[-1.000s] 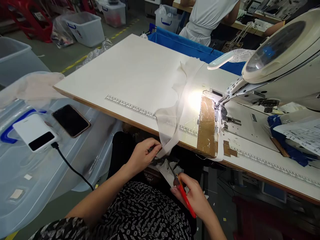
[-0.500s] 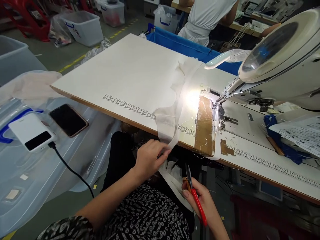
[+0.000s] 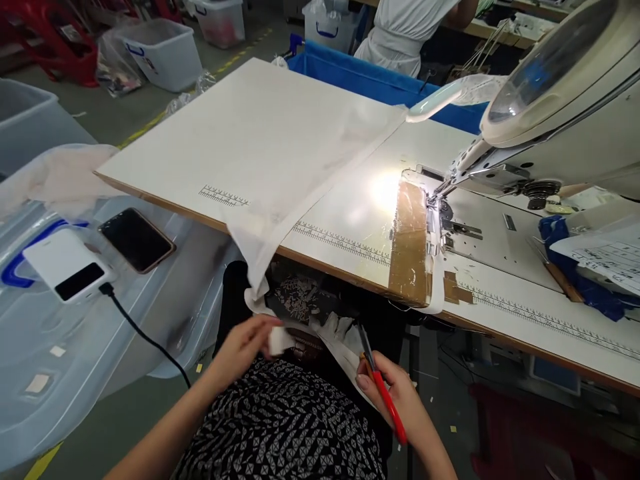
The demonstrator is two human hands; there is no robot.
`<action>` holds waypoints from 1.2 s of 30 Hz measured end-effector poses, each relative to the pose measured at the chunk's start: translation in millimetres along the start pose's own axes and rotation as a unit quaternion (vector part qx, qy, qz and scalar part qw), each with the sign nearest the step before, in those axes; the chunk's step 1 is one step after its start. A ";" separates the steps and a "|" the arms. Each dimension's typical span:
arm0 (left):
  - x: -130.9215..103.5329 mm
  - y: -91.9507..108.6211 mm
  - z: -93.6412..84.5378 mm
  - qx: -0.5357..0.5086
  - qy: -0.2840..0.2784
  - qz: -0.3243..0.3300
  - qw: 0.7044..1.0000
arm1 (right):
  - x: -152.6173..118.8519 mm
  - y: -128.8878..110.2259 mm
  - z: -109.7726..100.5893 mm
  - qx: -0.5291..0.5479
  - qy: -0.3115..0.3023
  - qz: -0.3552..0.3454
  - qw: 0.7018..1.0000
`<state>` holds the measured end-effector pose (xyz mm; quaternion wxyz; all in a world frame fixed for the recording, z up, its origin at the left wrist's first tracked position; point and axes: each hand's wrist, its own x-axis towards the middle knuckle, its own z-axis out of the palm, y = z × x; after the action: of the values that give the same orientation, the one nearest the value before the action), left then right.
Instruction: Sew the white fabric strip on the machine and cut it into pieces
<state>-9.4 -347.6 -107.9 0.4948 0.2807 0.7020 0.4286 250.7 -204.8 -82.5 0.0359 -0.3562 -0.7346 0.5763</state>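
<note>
My left hand [image 3: 245, 347], blurred by motion, is over my lap with its fingers closed on the end of a white fabric strip [image 3: 281, 341]. Sheer white fabric [image 3: 320, 180] lies slantwise across the sewing table [image 3: 200, 133], and its near corner droops over the front edge. In my right hand [image 3: 400, 387] I hold scissors [image 3: 381, 390] with red handles, the dark blades pointing up and away from me. More white cloth [image 3: 345, 347] rests across my lap, passing behind the scissors.
On the right stands a sewing machine [image 3: 565, 147] with its lamp lit. A phone [image 3: 137, 240] and a white power bank [image 3: 67, 263] with a black cable lie on the plastic bin to the left. Behind the table are a blue cloth bin [image 3: 360, 77] and a person in white.
My left hand has moved left and toward me, drawing the fabric's near end left and over the table edge. The fabric now lies straighter. My right hand with the scissors has barely shifted.
</note>
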 end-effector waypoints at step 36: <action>21.7 54.6 21.9 -0.179 -0.147 -0.062 0.971 | 50.9 -27.6 -8.6 -0.172 -0.155 -0.027 0.972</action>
<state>1.8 -296.8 -72.8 0.6603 0.2038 0.5493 0.4698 203.5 -171.2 -73.8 -0.1251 -0.2432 -0.8288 0.4881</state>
